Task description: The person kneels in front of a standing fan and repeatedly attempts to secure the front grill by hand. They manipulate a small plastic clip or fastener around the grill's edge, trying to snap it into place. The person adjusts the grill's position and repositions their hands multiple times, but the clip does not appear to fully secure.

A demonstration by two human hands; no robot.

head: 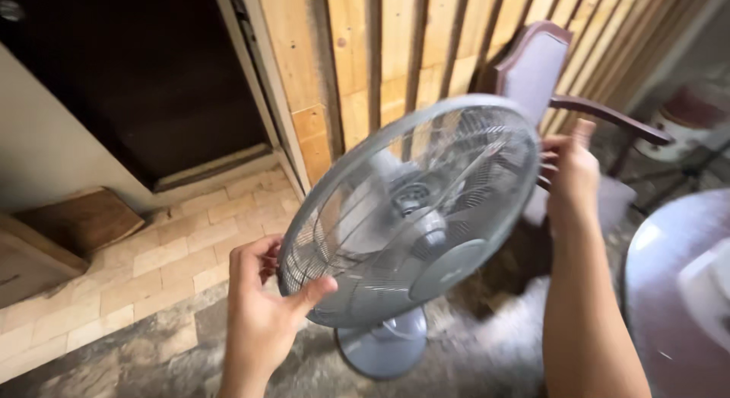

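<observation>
A grey pedestal fan (411, 215) stands on the floor in front of me, its round wire guard tilted up toward the camera and its round base (380, 348) below. My left hand (262, 307) grips the lower left rim of the guard, thumb across the front wires. At the upper right rim, my right hand (570, 174) has its fingers curled on the guard's edge. The blades and hub show through the wires.
A wooden armchair with a pale cushion (547, 86) stands just behind the fan against a wooden slat wall (380, 56). A dark doorway (144, 71) is at the left. A round purple tabletop (677, 291) fills the lower right. A wooden board (80, 219) lies on the tiled floor.
</observation>
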